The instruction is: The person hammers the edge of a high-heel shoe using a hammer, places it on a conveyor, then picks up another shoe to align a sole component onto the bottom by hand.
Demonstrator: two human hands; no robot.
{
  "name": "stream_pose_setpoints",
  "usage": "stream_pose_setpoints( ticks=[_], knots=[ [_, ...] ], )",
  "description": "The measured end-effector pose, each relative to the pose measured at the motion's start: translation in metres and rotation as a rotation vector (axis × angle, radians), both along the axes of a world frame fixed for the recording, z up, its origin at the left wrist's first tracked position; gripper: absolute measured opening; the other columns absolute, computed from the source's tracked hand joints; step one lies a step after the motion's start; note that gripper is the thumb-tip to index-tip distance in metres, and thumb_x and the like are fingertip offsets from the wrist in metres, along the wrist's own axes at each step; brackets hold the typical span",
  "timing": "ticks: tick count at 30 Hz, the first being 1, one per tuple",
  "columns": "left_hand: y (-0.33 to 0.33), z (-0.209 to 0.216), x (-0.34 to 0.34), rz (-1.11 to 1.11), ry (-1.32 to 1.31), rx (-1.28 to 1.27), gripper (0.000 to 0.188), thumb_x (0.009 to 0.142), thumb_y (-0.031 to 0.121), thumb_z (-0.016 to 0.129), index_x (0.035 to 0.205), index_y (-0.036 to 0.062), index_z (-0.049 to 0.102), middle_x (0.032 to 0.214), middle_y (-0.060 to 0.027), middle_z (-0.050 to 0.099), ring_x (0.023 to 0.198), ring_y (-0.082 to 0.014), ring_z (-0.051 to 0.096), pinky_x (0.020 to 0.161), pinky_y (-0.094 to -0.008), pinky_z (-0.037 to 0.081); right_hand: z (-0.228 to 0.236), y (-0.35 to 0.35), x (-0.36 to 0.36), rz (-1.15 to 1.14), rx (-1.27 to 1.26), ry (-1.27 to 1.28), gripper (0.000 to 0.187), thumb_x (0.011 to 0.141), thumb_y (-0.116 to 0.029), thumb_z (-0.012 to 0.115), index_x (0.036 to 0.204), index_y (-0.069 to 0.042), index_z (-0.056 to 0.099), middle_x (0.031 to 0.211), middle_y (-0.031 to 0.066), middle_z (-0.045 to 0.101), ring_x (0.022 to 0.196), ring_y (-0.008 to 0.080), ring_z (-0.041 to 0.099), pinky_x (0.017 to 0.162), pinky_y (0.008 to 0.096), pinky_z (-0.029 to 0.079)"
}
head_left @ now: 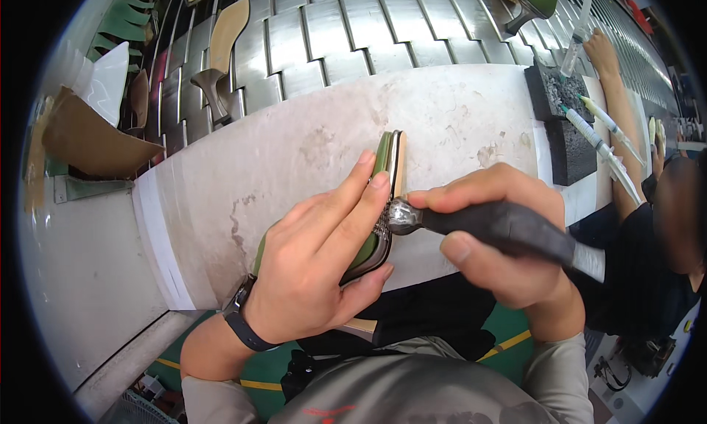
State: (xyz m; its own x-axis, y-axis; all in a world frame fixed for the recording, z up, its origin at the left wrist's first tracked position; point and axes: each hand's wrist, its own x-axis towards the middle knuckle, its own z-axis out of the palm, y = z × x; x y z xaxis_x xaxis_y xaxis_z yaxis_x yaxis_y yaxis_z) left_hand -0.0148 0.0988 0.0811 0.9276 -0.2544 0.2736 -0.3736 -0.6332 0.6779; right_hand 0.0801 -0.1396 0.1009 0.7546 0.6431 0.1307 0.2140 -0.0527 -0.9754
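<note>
A green shoe with a dark edge and tan sole stands on its side on the pale worktable, sole facing right. My left hand is wrapped over it, fingers along the upper and thumb near the lower end, hiding much of it. In my right hand is a black-handled tool, gripped between fingers and thumb. Its rounded metal head meets the shoe's sole edge, beside a textured, chain-like strip. A flat metal end sticks out behind that hand.
The stained worktable borders a metal slat conveyor carrying a tan-soled heeled shoe and a green shoe. Syringes stand in a dark foam block at right, near another person's arm. Brown sheet lies left.
</note>
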Motion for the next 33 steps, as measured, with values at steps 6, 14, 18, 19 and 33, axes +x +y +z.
stream_pose_setpoints(
  ticks=[6,14,18,19,33],
  knots=[
    [0.001,-0.003,-0.003,0.013,-0.023,0.004,0.087,0.072,0.009,0.085,0.152,-0.0036,0.053,0.153,-0.0317,0.053,0.101,-0.0412,0.071,0.091,-0.0440,0.058,0.023,0.005,-0.003,0.058,-0.175,-0.015,0.031,0.081,-0.006,0.078,0.109,0.005,0.071,0.112,0.0212,0.079,0.100,0.0237,0.077,0.092,0.0337,0.059],
    [0.002,0.000,-0.008,0.014,0.021,0.024,0.091,0.070,0.004,0.083,0.154,-0.0049,0.050,0.157,-0.0308,0.051,0.126,-0.0438,0.066,0.102,-0.0422,0.055,0.018,0.009,-0.021,0.090,-0.107,-0.373,0.034,0.076,-0.002,0.085,0.108,0.003,0.073,0.097,0.0179,0.078,0.089,0.0318,0.079,0.082,0.0366,0.065],
    [-0.002,0.000,-0.007,0.019,0.008,0.030,0.095,0.067,0.007,0.085,0.154,-0.0050,0.050,0.157,-0.0303,0.051,0.125,-0.0428,0.067,0.101,-0.0418,0.055,0.003,0.008,-0.049,-0.026,-0.080,-0.451,0.039,0.071,-0.001,0.086,0.107,0.005,0.073,0.104,0.0205,0.078,0.096,0.0351,0.079,0.088,0.0407,0.065],
    [-0.002,0.000,-0.007,0.014,0.001,0.030,0.096,0.066,0.008,0.085,0.154,-0.0050,0.050,0.157,-0.0303,0.051,0.126,-0.0428,0.067,0.102,-0.0419,0.054,0.003,0.007,-0.058,-0.043,-0.104,-0.452,0.040,0.072,-0.002,0.087,0.109,0.005,0.072,0.106,0.0225,0.077,0.098,0.0368,0.079,0.089,0.0419,0.065],
    [0.042,-0.014,-0.028,-0.102,0.044,-0.095,0.082,0.095,0.033,0.077,0.158,-0.0056,0.043,0.158,-0.0272,0.050,0.140,-0.0429,0.056,0.112,-0.0458,0.046,-0.016,0.025,-0.106,-0.257,-0.113,-0.670,0.042,0.073,0.000,0.087,0.112,0.005,0.071,0.107,0.0191,0.077,0.097,0.0356,0.077,0.086,0.0408,0.064]
  ],
)
